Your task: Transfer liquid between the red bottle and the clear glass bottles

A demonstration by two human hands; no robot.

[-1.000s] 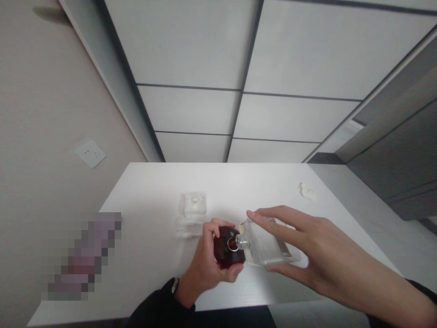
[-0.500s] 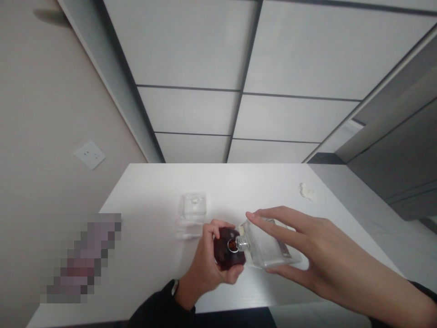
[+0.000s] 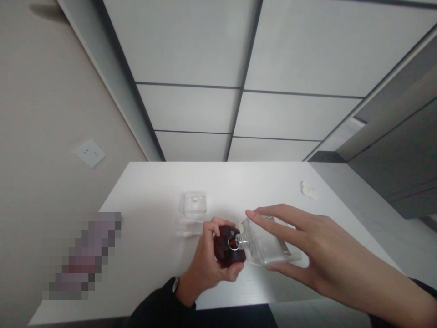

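My left hand (image 3: 208, 269) is closed round a dark red glass bottle (image 3: 227, 253) whose round opening faces up and to the right. In my right hand (image 3: 303, 241) is a clear glass bottle (image 3: 264, 248), gripped between fingers and thumb and tipped over to the left. The threaded neck of the clear bottle lies at the red bottle's opening. Whether liquid passes between them I cannot make out. A white thing, partly hidden behind the clear bottle, shows round its edges.
On the white table (image 3: 153, 255) a clear square block-like piece (image 3: 195, 203) stands beyond my left hand, with cotton swabs (image 3: 189, 228) nearer. A crumpled white tissue (image 3: 307, 190) lies at the far right. At the left is a pixelated pinkish object (image 3: 87, 255). A wall socket (image 3: 90, 153) is above it.
Almost nothing differs. Both hands keep their grip and the two bottles stay mouth to mouth; the view has shifted very slightly.
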